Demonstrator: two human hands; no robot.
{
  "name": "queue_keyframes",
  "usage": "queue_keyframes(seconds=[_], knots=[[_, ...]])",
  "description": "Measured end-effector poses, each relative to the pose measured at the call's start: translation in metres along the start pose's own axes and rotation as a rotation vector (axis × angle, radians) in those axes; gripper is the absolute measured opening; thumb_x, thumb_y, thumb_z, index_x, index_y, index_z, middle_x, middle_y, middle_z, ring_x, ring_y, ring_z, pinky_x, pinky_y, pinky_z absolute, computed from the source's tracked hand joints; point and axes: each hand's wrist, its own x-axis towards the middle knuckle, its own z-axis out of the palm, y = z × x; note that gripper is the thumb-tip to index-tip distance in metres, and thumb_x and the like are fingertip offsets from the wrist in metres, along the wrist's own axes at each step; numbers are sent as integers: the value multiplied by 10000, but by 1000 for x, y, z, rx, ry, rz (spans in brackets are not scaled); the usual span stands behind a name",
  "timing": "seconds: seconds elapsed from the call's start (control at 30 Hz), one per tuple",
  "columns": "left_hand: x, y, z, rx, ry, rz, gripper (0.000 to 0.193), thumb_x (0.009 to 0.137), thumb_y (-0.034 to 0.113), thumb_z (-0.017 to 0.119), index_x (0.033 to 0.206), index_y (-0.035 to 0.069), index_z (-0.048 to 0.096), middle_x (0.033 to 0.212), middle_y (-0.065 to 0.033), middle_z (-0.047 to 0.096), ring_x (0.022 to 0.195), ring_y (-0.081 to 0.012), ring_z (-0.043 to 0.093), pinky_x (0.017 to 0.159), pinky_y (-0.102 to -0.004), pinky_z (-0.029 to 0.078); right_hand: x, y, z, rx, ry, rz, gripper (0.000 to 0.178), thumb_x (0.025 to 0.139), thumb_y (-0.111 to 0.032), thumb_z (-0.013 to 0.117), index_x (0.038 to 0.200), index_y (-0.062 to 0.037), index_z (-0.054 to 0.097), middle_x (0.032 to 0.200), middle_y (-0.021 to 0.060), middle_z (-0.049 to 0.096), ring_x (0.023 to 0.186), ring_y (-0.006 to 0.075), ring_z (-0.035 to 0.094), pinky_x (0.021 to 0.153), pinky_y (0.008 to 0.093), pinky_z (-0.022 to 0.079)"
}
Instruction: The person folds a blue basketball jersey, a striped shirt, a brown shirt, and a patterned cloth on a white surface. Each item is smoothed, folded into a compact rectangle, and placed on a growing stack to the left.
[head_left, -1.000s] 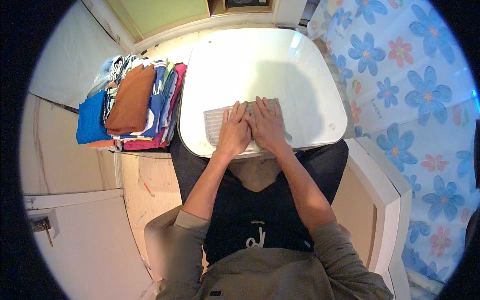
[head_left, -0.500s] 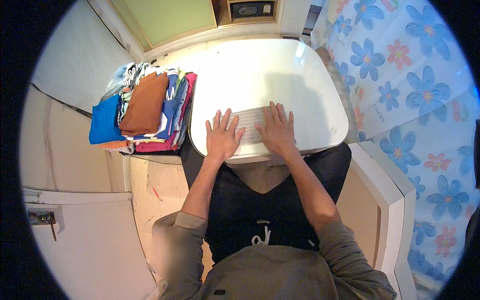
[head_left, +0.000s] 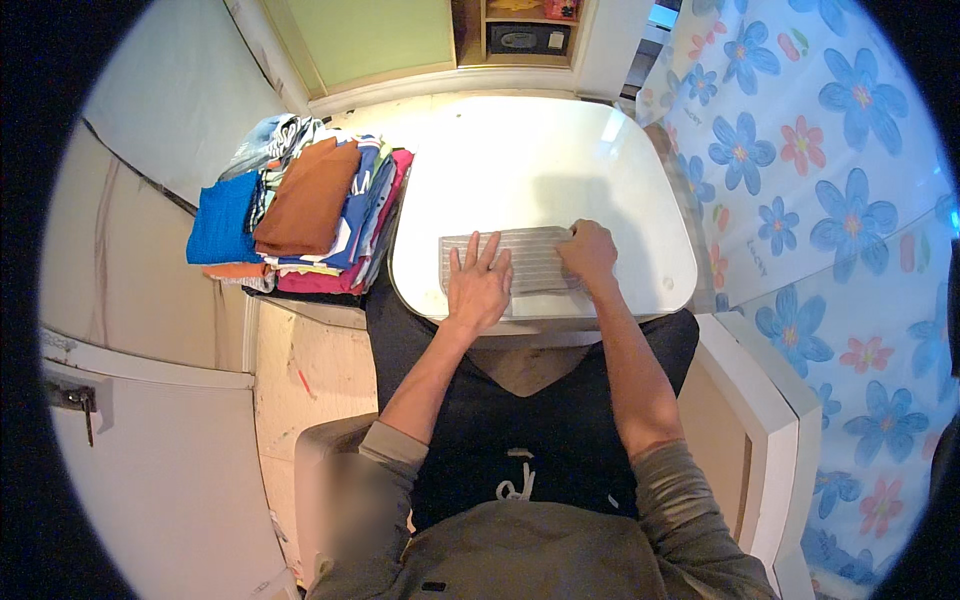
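Observation:
A grey striped cloth [head_left: 535, 262], folded into a flat rectangle, lies near the front edge of the glossy white tabletop [head_left: 480, 150]. My left hand [head_left: 479, 288] rests open on the cloth's left part, its fingers spread and pointing away from me. At the far right end of the cloth, my right hand [head_left: 589, 250] is closed, with the fingers curled in around the cloth's edge. Its fingertips are partly hidden beneath the hand.
A tall pile of folded clothes [head_left: 305, 210] stands just left of the table, with a brown piece on top and a blue one beside it. A flower-patterned sheet [head_left: 780, 160] hangs along the right side. A white door [head_left: 170, 470] is at lower left.
My right hand has gone from lying flat on the cloth to closing at its right end. My left hand stays spread on the cloth. The view has tilted slightly.

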Motion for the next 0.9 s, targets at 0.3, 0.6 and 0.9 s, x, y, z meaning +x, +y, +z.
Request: queue_keyframes(seconds=[0.3, 0.6, 0.9], knots=[[0, 25, 2, -41, -6, -112, 465, 1018, 334, 508, 1398, 81, 599, 1618, -141, 380, 1529, -412, 244, 1191, -673, 208, 1, 19, 0, 353, 151, -72, 309, 809, -223, 794, 1001, 3, 706, 772, 154, 726, 716, 261, 720, 687, 390, 569], [2, 26, 4, -45, 83, -117, 569, 921, 401, 636, 1414, 121, 584, 1596, -131, 406, 1497, -419, 296, 1147, -686, 256, -32, -63, -40, 741, -101, -105, 338, 854, -217, 775, 1110, -17, 684, 758, 116, 709, 865, 297, 666, 888, 468, 490], [2, 2, 0, -200, 70, -60, 859, 763, 406, 773, 1513, 124, 465, 1568, -199, 386, 1477, -470, 277, 1163, -611, 265, -32, -94, 5, 676, -138, -119, 383, 852, -199, 775, 1171, -14, 672, 802, 117, 715, 807, 268, 667, 868, 440, 496]])
